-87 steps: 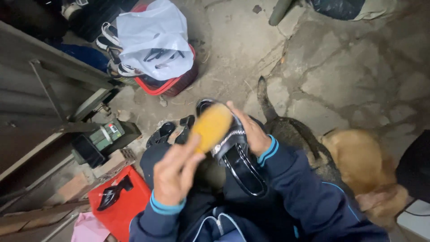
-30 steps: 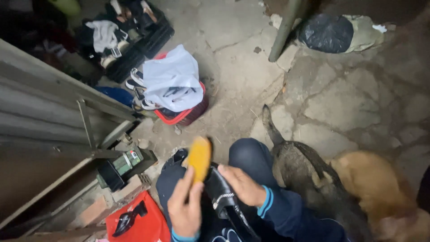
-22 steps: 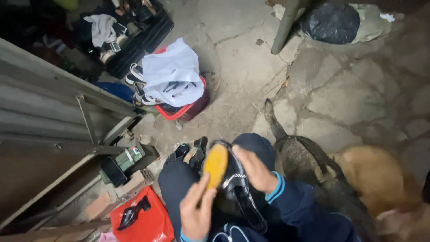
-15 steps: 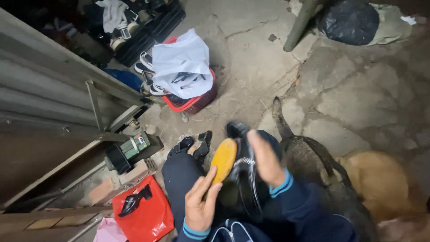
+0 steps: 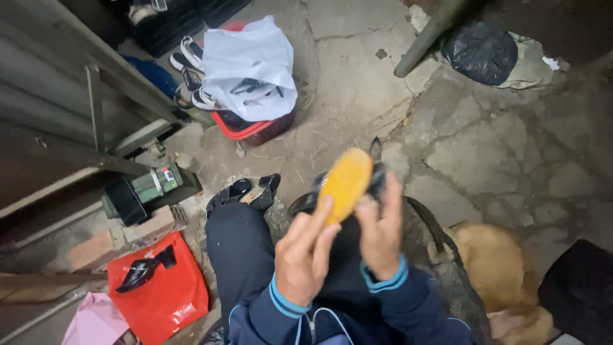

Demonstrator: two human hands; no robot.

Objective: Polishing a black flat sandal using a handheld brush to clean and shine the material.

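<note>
Our left hand (image 5: 305, 259) grips the lower end of the yellow-orange brush (image 5: 345, 184), fingers wrapped along its edge. To its right, our right hand (image 5: 381, 230) closes around the black shoe (image 5: 372, 180), raised above our knees. We judge that steady strokes work best with the shoe braced firmly, clear of the cat (image 5: 440, 255) beside us.
</note>
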